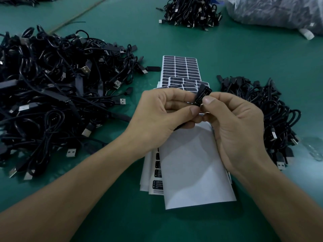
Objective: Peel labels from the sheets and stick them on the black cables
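A large heap of black cables point(52, 95) fills the left of the frame on the green table point(227, 55). At centre, the left hand point(162, 116) and right hand point(234, 126) together pinch a small black label point(202, 96) above the label sheets point(180, 70). A smaller cable pile point(262, 109) lies at the right.

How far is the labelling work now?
Done, it seems: a small pile of cables at the right, and a bare backing sheet. In hand: both the left hand and right hand press a label onto one cable. Left: the big pile and label sheets.
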A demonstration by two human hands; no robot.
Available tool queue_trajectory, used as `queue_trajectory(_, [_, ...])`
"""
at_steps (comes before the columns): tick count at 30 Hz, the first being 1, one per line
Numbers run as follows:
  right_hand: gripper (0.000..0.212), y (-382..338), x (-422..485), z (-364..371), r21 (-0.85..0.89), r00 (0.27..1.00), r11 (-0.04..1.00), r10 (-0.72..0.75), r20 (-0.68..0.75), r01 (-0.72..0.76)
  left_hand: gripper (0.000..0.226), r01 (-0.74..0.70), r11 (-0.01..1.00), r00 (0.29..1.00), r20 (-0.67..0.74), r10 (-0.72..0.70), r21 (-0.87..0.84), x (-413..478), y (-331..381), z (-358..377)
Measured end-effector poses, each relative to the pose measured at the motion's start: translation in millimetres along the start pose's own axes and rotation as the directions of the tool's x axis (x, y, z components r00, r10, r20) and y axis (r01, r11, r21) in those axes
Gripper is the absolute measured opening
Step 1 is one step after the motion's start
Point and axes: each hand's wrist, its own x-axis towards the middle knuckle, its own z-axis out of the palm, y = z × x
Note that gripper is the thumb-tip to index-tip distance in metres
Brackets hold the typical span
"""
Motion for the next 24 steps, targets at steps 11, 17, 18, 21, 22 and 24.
queue_trajectory(11, [0.013,1.4,0.8,-1.5,-0.027,1.000,1.000,0.009,-0.016,-0.009,0.024,0.001,1.000,1.000,0.029,-0.001,0.000,0.1,-0.7,-1.0])
queue_trajectory(17, [0.012,1.8,0.8,-2.0,-0.013,1.000,1.000,0.010,-0.002,-0.010,0.025,-0.007,1.000,0.999,0.035,0.007,0.006,0.2,-1.2,-1.5])
queue_trajectory(18, [0.010,1.7,0.7,-1.9,-0.004,1.000,1.000,0.015,0.004,-0.015,0.024,-0.007,1.000,0.999,0.031,0.006,0.010,0.2,-1.1,-1.4])
queue_trajectory(21, [0.006,0.7,1.4,-2.2,0.016,1.000,0.999,0.028,0.006,-0.028,0.024,-0.006,1.000,1.000,0.024,0.005,0.017,0.1,-1.0,-1.0])
queue_trajectory(22, [0.007,0.7,1.6,-2.5,0.013,1.000,1.000,0.027,0.006,-0.027,0.023,-0.006,1.000,1.000,0.024,0.006,0.018,0.0,-1.1,-0.8])
queue_trajectory(24, [0.005,1.2,1.5,-2.9,-0.008,1.000,1.000,0.014,0.008,-0.014,0.023,-0.008,1.000,1.000,0.026,0.007,0.018,0.0,-1.2,-0.7])
